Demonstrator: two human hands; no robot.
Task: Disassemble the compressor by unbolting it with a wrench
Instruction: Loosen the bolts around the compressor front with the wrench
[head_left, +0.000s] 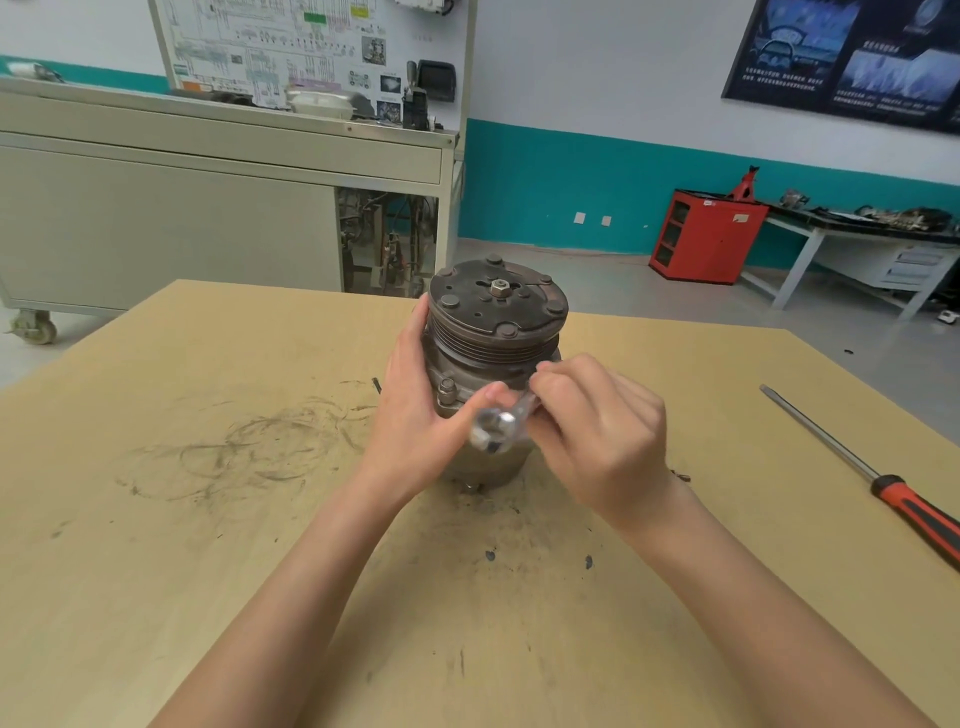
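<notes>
A grey compressor (496, 317) stands upright in the middle of the wooden table (208, 519), its dark pulley face with a centre nut turned up. My left hand (421, 410) grips the compressor's left side, thumb across its front. My right hand (597, 431) holds a silver wrench (498, 423) by the handle. The wrench head, blurred, lies against the front of the housing, just right of a bolt (447, 389) on the flange. Most of the wrench handle is hidden inside my right fist.
A long screwdriver (893, 483) with a red and black handle lies on the table at the right edge. Dark grease smears mark the tabletop left of the compressor. Beyond the table stand a grey cabinet on wheels (171, 218) and a red cabinet (706, 236).
</notes>
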